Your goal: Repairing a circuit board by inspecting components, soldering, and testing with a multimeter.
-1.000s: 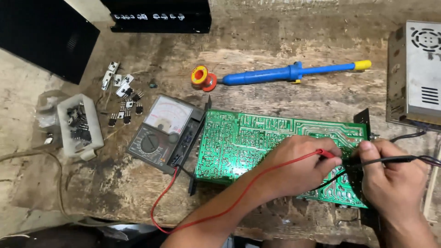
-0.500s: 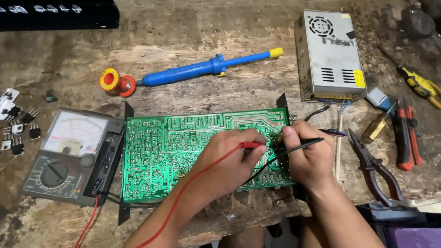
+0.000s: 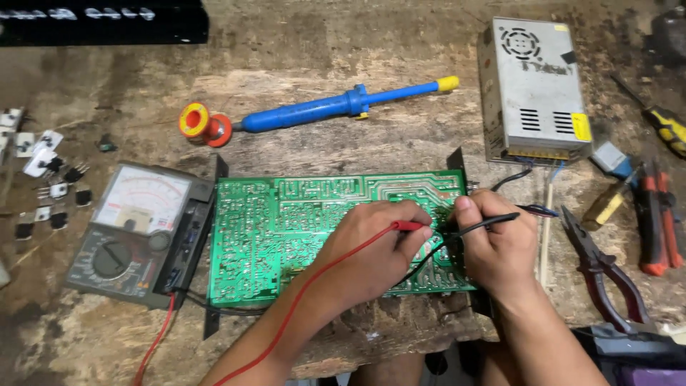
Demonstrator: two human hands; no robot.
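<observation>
A green circuit board (image 3: 286, 229) lies solder side up on the wooden bench. My left hand (image 3: 371, 250) rests on its right half and pinches a red test probe (image 3: 409, 226), tip down on the board. My right hand (image 3: 496, 246) sits at the board's right edge and grips a black test probe (image 3: 493, 221), also pointed at the board. A red lead (image 3: 300, 300) runs along my left forearm. An analog multimeter (image 3: 136, 225) with a white dial lies just left of the board.
A blue desoldering pump (image 3: 343, 106) and a solder spool (image 3: 196, 121) lie behind the board. A metal power supply box (image 3: 532, 89) stands at the back right. Pliers (image 3: 604, 268), cutters (image 3: 654, 214) and a screwdriver (image 3: 668, 129) lie right. Small transistors (image 3: 53, 182) are scattered left.
The view has swung to the right, so the board and meter sit further left in frame. Both hands stay on the board's right part with their probes.
</observation>
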